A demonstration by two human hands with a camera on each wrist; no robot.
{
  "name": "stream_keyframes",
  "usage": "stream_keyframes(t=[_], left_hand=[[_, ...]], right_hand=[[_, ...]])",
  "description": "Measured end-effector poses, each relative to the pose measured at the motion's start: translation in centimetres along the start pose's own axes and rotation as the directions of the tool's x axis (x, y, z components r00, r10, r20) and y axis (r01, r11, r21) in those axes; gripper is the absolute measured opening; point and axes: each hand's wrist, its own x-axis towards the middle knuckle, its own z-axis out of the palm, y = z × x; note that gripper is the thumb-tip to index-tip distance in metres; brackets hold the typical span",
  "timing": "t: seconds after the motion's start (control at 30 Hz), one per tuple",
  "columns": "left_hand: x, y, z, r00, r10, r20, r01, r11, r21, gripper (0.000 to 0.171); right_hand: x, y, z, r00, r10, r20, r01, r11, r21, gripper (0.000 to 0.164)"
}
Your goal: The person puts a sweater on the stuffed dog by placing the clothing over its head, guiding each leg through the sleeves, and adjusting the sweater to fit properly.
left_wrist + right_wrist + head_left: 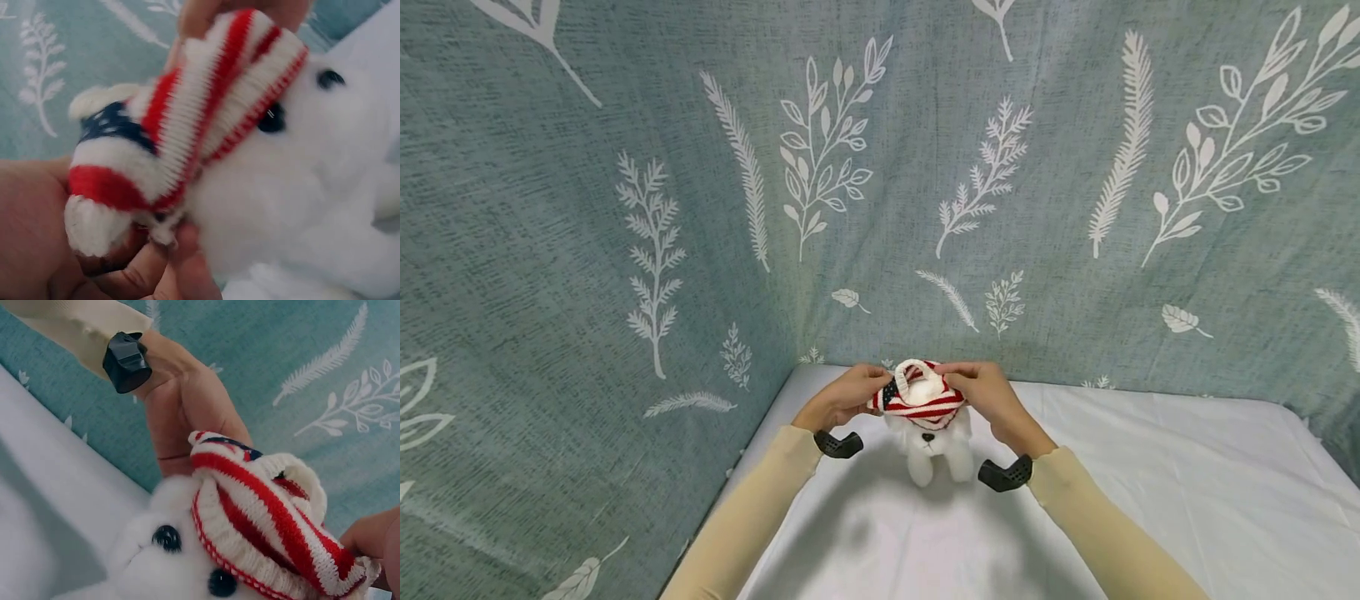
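Observation:
A white plush dog (959, 460) stands on the white cloth, its dark nose facing the camera. Over the top of its head lies a small knitted sweater (928, 410) with red and white stripes, a starred navy patch and a ribbed white collar. Just below its ribbed hem, both dark eyes show in the left wrist view. My left hand (848, 393) pinches the sweater's left side, thumb and fingers at its edge (100, 215). On the opposite side my right hand (988, 398) pinches the knit near the collar; its fingertips are partly hidden in the right wrist view.
A white cloth (1150, 483) covers the table. Behind it and along the left hangs a green curtain (880, 225) with white leaf prints, close to the plush dog. Black wrist bands (1006, 473) sit at both sleeve ends.

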Motion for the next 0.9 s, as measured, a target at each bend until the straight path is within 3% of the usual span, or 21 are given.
stream_keyframes(t=[0.17, 0.47, 0.63, 0.73, 0.9], left_hand=[[0.5, -0.8, 0.3, 0.998, -0.016, -0.065, 0.020, 0.998, 0.062, 0.020], [0.5, -2.2, 1.5, 0.994, 0.010, -0.107, 0.012, 0.980, 0.199, 0.017], [0.4, -2.2, 1.6, 0.987, 0.012, -0.161, 0.017, 0.984, 0.175, 0.020], [-0.3, -1.8, 1.3, 0.989, 0.015, -0.144, 0.002, 0.994, 0.111, 0.032], [-1.8, -1.1, 1.3, 0.999, -0.021, -0.028, 0.022, 0.999, 0.030, 0.055]], right_hand=[[0.1, 0.7, -0.3, 1.000, 0.008, 0.021, -0.008, 1.000, -0.009, 0.029], [0.5, 2.1, -0.7, 0.998, 0.060, 0.033, -0.058, 0.997, -0.056, 0.032], [0.3, 2.6, -1.1, 0.994, 0.106, 0.031, -0.104, 0.992, -0.073, 0.037], [-0.1, 2.6, -1.5, 0.991, 0.128, 0.048, -0.123, 0.988, -0.089, 0.050], [-1.2, 2.5, -2.2, 0.983, 0.149, 0.110, -0.137, 0.984, -0.110, 0.067]])
